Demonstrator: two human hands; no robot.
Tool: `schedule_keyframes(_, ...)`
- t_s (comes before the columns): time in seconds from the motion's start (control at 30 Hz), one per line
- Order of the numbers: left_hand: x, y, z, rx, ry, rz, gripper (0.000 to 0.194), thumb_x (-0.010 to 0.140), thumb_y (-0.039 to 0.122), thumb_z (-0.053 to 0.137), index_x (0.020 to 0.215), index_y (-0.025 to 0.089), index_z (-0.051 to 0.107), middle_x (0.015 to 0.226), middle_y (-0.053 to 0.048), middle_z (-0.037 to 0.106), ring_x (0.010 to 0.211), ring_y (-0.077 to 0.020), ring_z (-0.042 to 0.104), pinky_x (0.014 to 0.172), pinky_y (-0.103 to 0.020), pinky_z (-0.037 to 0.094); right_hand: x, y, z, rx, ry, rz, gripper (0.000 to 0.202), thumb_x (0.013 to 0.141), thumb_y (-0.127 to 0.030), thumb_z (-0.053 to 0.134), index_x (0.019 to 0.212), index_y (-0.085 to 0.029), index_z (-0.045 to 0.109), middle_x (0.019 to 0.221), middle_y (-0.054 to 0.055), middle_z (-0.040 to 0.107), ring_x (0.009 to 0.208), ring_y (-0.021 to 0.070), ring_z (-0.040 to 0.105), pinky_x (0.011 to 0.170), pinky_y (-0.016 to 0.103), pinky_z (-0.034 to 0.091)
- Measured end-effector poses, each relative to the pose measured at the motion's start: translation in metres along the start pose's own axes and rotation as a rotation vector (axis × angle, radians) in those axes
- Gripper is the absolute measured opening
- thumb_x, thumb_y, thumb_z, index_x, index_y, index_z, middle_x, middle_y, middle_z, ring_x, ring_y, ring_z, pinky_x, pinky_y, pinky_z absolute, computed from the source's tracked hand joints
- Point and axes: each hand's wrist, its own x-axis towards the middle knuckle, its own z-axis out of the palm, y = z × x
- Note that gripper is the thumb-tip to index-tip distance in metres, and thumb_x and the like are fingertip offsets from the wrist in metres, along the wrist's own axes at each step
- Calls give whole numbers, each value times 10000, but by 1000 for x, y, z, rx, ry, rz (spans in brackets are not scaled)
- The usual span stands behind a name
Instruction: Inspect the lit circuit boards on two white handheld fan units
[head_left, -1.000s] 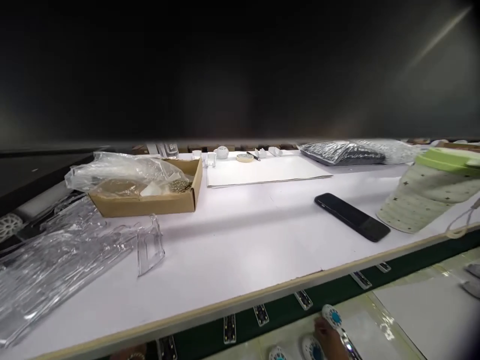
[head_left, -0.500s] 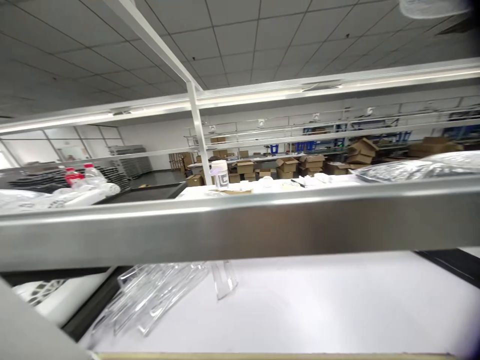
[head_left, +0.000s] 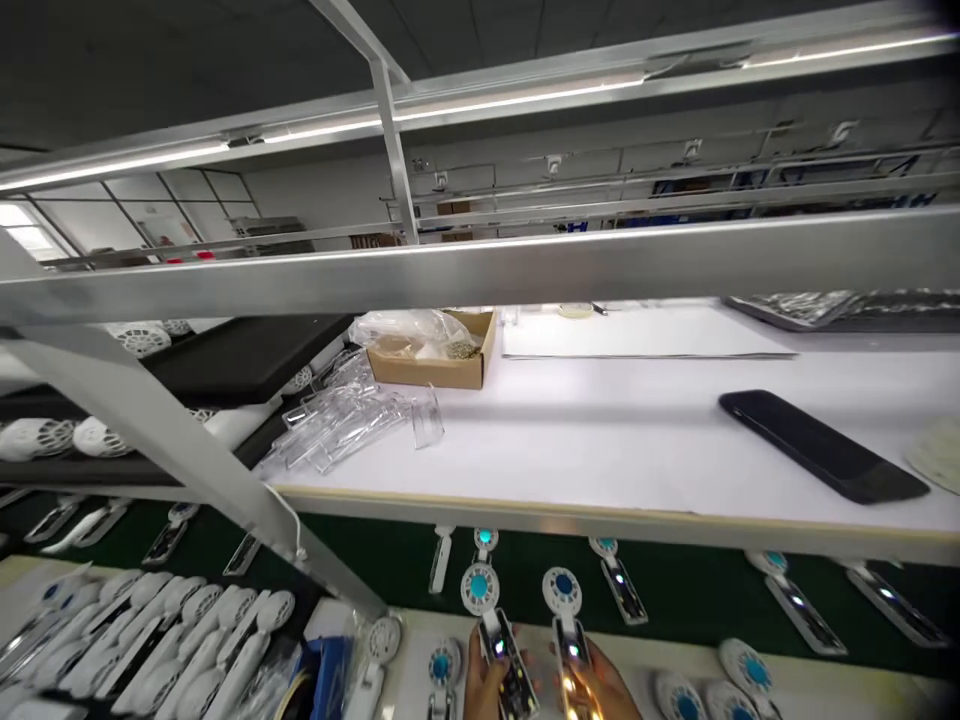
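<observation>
Low in the head view, my left hand (head_left: 480, 682) is closed around the handle of a small white handheld fan (head_left: 480, 588) with a turquoise centre. Its handle is uncovered, showing a lit circuit board. Beside it, my right hand (head_left: 606, 688) grips a second handheld fan (head_left: 562, 592) with a darker blue centre. White and orange lights glow on that one's board. Both fans are held with heads up, side by side and apart. The lower parts of both hands are cut off by the frame. Another fan (head_left: 442, 668) lies just left of my left hand.
A green conveyor belt (head_left: 540, 560) carries several fans behind my hands. Above it, a white shelf (head_left: 570, 450) holds clear plastic parts (head_left: 345, 415), a cardboard box (head_left: 431, 372) and a dark phone-shaped object (head_left: 821, 445). A slanted metal post (head_left: 195, 460) crosses at left; several fans (head_left: 172, 630) are rowed below.
The view has tilted down from the ceiling and upper rail. My two hands with the fans, the belt and the lower bench have come into sight.
</observation>
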Motion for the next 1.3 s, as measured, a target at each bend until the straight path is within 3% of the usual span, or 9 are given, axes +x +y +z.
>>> schedule_keyframes(0.23,-69,4,37,42,-163,-59,709,638,263,659,1236,294,280,1046,-80,613,858,-233,632,667,-324,499,-63,-31,-1,98,-59,-55,484,632,-413,689,1054,-223,546,946,64,697,800,233,649,726,372,490)
schedule_keyframes(0.33,-89,3,45,46,-205,-55,655,647,234,657,1212,297,331,1176,-88,560,894,-222,627,714,-320,497,-80,-43,0,76,-85,-78,519,645,-409,676,1107,-224,530,1024,79,675,906,263,631,831,422,460)
schedule_keyframes(0.47,-107,4,51,80,-217,-45,646,677,212,634,1232,292,313,1233,-102,527,921,-208,620,724,-303,496,-99,-53,-3,5,-173,-87,426,700,-421,617,1084,-247,556,1048,76,666,942,271,618,851,441,442)
schedule_keyframes(0.6,-114,3,55,97,-215,-14,629,677,208,634,1226,277,336,1211,-102,542,894,-197,628,698,-278,500,-106,-50,-6,-52,-189,-131,442,699,-396,624,1102,-238,539,1044,64,669,1020,257,576,904,409,403)
schedule_keyframes(0.7,-117,1,57,91,-223,7,648,659,204,649,1229,274,348,1144,-87,587,844,-180,638,684,-264,499,-105,-45,-6,-45,-218,-92,509,679,-441,622,1126,-223,513,937,64,698,924,273,614,805,401,443)
schedule_keyframes(0.9,-116,-6,58,82,-262,13,615,655,258,661,1209,249,393,1026,-85,637,769,-170,638,651,-269,499,-109,-51,-12,-42,-260,-64,513,716,-430,595,1169,-229,465,953,53,691,754,219,635,718,357,457)
schedule_keyframes(1.03,-112,-10,56,85,-279,-13,587,643,253,670,1177,234,426,924,-69,660,731,-170,638,633,-274,499,-111,-54,-15,-70,-302,-104,427,768,-397,547,1154,-230,478,930,40,688,747,201,625,739,358,456)
schedule_keyframes(1.17,-113,-9,56,77,-294,-29,518,677,231,635,1152,224,430,881,-59,662,721,-167,640,635,-274,500,-109,-54,-16,-101,-271,-142,509,725,-405,590,1184,-229,460,917,41,683,665,192,610,666,348,466)
schedule_keyframes(1.3,-115,-6,54,42,-336,-14,536,653,164,641,1140,219,423,883,-58,660,738,-176,643,658,-286,504,-111,-58,-14,-74,-313,-118,479,751,-372,562,1190,-219,445,939,49,679,713,197,620,664,335,470)
